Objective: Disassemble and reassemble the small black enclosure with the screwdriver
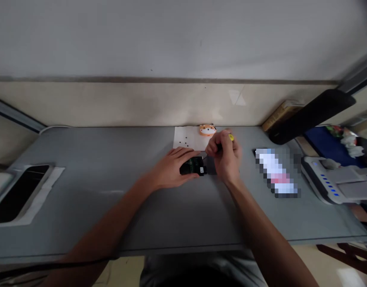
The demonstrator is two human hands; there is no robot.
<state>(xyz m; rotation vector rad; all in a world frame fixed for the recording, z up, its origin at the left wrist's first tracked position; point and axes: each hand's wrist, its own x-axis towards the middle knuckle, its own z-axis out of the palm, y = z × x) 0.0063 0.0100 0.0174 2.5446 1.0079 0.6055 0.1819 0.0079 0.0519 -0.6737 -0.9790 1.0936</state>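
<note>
My left hand (170, 167) lies over a small black device (193, 166) with a green circuit board showing, fingers curled along its top and holding it on the grey desk (111, 207). My right hand (225, 156) is closed around a thin tool with a yellow end (231, 137), its lower end pointing down toward the right side of the device. Just behind the hands lies a white sheet (186, 138) with several tiny dark screws on it.
An orange animal-shaped object (207, 130) sits at the back of the white sheet. A phone (18, 193) rests on paper at the left. At the right are a blurred-out patch (277, 173), a black lamp head (313, 113) and a white device with blue lights (329, 179).
</note>
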